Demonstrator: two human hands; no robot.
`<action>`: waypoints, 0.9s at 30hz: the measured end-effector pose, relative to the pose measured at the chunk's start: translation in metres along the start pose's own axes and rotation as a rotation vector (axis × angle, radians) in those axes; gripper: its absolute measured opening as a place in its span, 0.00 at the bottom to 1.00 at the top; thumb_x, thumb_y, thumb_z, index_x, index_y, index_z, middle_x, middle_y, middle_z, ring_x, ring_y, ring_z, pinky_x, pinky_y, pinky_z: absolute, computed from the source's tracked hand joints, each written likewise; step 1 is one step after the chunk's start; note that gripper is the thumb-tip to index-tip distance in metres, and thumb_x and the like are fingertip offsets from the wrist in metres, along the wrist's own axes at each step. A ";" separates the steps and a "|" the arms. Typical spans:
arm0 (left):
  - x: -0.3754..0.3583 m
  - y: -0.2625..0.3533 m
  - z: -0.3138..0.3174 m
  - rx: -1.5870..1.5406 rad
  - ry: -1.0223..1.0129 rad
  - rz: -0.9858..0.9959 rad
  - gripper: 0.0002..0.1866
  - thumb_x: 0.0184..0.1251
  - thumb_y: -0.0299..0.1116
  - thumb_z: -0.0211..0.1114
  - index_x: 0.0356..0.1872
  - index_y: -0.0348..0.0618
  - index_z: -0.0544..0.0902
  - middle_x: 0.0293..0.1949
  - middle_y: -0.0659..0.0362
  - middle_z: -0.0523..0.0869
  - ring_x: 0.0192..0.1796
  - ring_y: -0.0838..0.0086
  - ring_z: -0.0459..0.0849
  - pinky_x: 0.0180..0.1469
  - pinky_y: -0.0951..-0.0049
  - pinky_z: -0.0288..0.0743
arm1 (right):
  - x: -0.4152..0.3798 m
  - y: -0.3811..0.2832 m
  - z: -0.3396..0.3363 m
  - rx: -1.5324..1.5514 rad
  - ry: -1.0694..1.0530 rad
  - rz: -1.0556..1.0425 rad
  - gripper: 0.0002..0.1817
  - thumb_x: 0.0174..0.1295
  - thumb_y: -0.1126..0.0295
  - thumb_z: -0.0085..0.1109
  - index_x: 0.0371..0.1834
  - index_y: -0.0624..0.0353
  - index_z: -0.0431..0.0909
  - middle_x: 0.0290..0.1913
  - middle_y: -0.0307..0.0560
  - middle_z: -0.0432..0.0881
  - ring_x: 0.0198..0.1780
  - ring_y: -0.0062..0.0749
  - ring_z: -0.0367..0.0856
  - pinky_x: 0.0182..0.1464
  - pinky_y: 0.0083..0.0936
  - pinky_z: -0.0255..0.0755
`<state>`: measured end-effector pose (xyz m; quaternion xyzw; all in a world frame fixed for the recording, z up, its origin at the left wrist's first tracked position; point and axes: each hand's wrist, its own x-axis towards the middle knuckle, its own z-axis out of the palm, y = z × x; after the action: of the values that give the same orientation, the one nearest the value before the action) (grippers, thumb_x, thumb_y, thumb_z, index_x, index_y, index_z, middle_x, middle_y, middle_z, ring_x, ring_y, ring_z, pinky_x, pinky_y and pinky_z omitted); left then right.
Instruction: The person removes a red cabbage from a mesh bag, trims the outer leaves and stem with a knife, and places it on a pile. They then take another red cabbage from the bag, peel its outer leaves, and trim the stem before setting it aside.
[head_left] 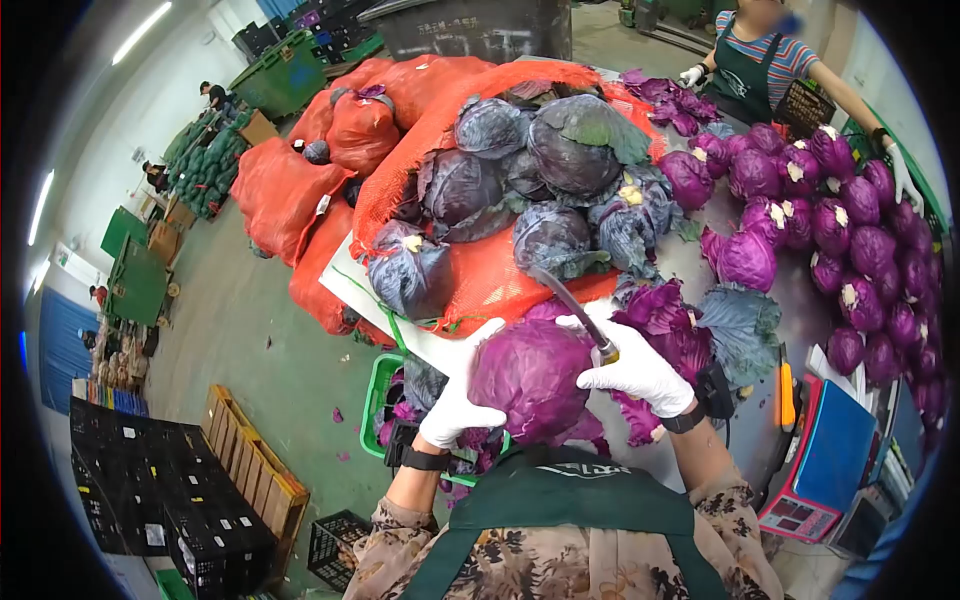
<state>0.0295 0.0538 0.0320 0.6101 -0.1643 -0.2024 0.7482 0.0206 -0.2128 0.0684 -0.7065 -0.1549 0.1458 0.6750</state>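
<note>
A bright purple cabbage [531, 380] is held in front of the green apron. My left hand [463, 392], in a white glove, wraps round its left side. My right hand [640, 368], gloved too, grips a knife [575, 310] with a curved dark blade pointing up and left, and its fingers also touch the cabbage's right side. Just beyond, dark outer-leaved cabbages [573, 150] are heaped on an opened red mesh sack [480, 275]. Loose purple leaves [665, 325] and a large bluish leaf [740, 330] lie right of my hands.
Trimmed purple cabbages [830, 225] are piled on the right. A co-worker [755, 65] stands behind them. An orange-handled tool [787, 395] and a blue-topped scale [835, 435] lie at right. Below the table's left edge is a green basket [378, 405]. Full red sacks [285, 195] stand at left.
</note>
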 end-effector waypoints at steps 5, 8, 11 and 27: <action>-0.003 0.006 0.000 0.035 -0.019 0.002 0.67 0.34 0.44 0.85 0.76 0.37 0.50 0.74 0.51 0.57 0.76 0.63 0.55 0.76 0.61 0.48 | -0.006 0.014 0.003 0.134 0.116 0.073 0.32 0.51 0.71 0.75 0.62 0.59 0.74 0.46 0.33 0.76 0.29 0.11 0.68 0.33 0.15 0.67; -0.002 -0.006 -0.005 0.020 -0.064 0.038 0.66 0.35 0.43 0.85 0.76 0.38 0.51 0.74 0.51 0.59 0.75 0.63 0.57 0.76 0.60 0.49 | -0.010 0.006 0.002 0.114 0.098 0.132 0.31 0.52 0.72 0.74 0.60 0.57 0.74 0.44 0.35 0.74 0.30 0.13 0.69 0.34 0.16 0.68; -0.002 -0.008 -0.002 -0.057 -0.073 0.054 0.66 0.33 0.42 0.86 0.76 0.39 0.51 0.73 0.52 0.60 0.75 0.62 0.59 0.76 0.59 0.51 | -0.009 0.016 0.003 0.118 0.068 0.086 0.33 0.52 0.76 0.72 0.64 0.57 0.71 0.48 0.34 0.70 0.35 0.11 0.64 0.41 0.14 0.65; 0.006 0.010 0.011 -0.168 0.195 0.086 0.58 0.44 0.48 0.78 0.75 0.40 0.55 0.70 0.53 0.66 0.71 0.64 0.66 0.73 0.62 0.57 | -0.063 -0.002 -0.002 0.349 0.334 0.308 0.16 0.56 0.77 0.67 0.45 0.63 0.73 0.23 0.33 0.72 0.21 0.14 0.68 0.23 0.17 0.61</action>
<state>0.0300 0.0429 0.0436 0.5545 -0.0994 -0.1228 0.8171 -0.0362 -0.2405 0.0706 -0.6090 0.0953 0.1526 0.7725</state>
